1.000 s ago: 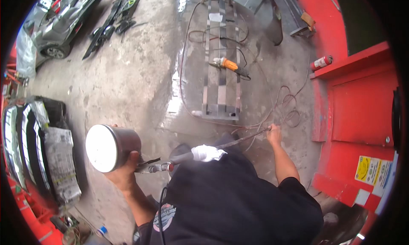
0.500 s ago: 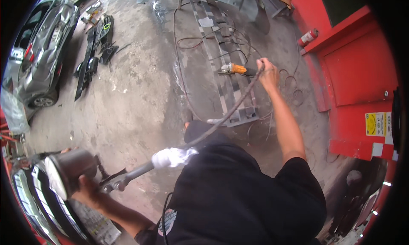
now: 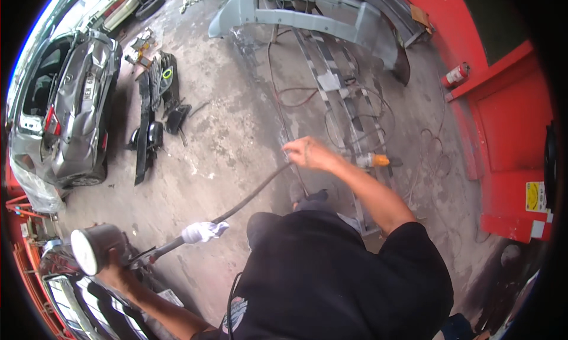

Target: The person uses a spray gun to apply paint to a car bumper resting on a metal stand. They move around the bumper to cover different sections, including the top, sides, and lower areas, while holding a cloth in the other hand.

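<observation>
Low on the left, my left hand (image 3: 112,272) is closed around a grey cylinder (image 3: 110,240) with a pale round end. A long dark tube (image 3: 245,201) reaches from beside the cylinder toward the middle of the view, bending upward along the way. White cloth (image 3: 200,232) is wrapped around part of it. Near the centre, my right hand (image 3: 309,153) pinches the tube's far end between its fingers. An orange angle grinder (image 3: 376,161) lies on a metal frame beyond my right forearm. The left fingers are partly hidden by the cylinder.
The striped metal frame (image 3: 325,81) stands ahead, with a grey bumper (image 3: 302,22) at its far end. Hoses and cords (image 3: 435,154) loop over the floor. Damaged car (image 3: 74,106) and black parts (image 3: 157,109) are left; a red wall with an extinguisher (image 3: 455,74) is right.
My right hand has moved left and nearer me with the tube's end, and the tube now bends more. My left hand keeps its hold on the cylinder. The whole view has shifted.
</observation>
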Demonstrator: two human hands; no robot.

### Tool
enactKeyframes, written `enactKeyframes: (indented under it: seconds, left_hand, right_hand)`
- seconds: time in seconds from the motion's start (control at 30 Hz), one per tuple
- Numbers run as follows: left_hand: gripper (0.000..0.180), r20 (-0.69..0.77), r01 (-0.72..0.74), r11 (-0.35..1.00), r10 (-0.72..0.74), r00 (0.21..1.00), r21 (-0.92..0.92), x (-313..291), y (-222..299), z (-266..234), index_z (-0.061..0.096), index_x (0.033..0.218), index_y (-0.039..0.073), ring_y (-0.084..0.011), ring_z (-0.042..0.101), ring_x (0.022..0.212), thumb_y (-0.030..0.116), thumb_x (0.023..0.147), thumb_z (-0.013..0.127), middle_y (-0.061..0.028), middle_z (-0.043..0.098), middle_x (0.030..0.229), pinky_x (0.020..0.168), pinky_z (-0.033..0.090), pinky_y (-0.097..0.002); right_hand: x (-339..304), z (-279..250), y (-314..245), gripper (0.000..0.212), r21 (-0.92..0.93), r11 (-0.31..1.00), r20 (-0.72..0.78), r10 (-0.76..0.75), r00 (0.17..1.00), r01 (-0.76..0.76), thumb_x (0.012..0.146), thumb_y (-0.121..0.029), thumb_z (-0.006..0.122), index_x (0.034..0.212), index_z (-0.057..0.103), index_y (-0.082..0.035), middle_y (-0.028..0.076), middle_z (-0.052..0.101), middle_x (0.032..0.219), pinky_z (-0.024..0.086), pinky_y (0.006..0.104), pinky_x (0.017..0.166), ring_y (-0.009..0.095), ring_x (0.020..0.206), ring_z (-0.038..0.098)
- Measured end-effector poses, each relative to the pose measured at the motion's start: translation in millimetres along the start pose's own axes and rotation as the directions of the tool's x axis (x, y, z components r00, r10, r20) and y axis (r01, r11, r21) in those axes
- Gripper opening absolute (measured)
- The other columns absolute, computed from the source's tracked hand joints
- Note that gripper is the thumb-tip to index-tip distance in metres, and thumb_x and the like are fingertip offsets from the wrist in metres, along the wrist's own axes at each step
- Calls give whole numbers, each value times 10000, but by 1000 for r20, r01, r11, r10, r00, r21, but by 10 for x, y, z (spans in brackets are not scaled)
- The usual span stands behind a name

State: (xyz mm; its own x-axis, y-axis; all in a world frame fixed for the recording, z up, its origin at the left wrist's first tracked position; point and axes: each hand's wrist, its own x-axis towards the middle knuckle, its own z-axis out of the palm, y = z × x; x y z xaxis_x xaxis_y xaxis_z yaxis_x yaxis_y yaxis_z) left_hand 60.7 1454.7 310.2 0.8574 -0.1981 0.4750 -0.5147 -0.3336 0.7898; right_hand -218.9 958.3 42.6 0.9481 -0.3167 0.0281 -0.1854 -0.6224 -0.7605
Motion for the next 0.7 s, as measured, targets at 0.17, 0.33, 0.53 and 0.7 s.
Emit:
enactKeyframes:
  seconds: [0.17,0.33,0.53,0.7]
  left_hand:
    - [738,261,43,983,4,965,-176,840,-280,1414,519,1444,-27,-274,618,1225,51,757,775,-142,626,1337,1068,493,-420]
    - [897,446,55,929,123,886,-366,1761,-641,2605,536,1417,-12,-304,641,1222,112,608,903,-150,644,1324,1091,493,-473]
    - [993,649,184,936,59,758,-299,2854,-1235,3593,538,1369,-16,-262,648,1201,192,510,991,-162,654,1290,1074,506,-418]
    - [1001,729,68,931,234,643,-359,3745,-1039,4308,508,1402,0,-240,640,1194,219,553,991,-129,647,1292,1040,520,-383]
  right_hand:
    - [1198,211,-1206,683,378,880,110,-352,930,288,927,-415,705,1456,547,-13,248,611,1385,486,470,1089,397,1245,621]
    - [2389,642,-1578,881,462,812,85,-441,894,357,907,-455,747,1559,389,17,263,514,1492,449,467,1136,425,1324,559]
    - [3763,589,-1694,734,440,880,140,-261,955,176,925,-339,749,1516,452,-22,208,574,1425,504,440,1082,367,1268,610]
    - [4545,414,-1710,492,349,935,-50,-51,997,65,928,-257,754,1312,587,2,189,696,1091,583,433,820,351,907,711]
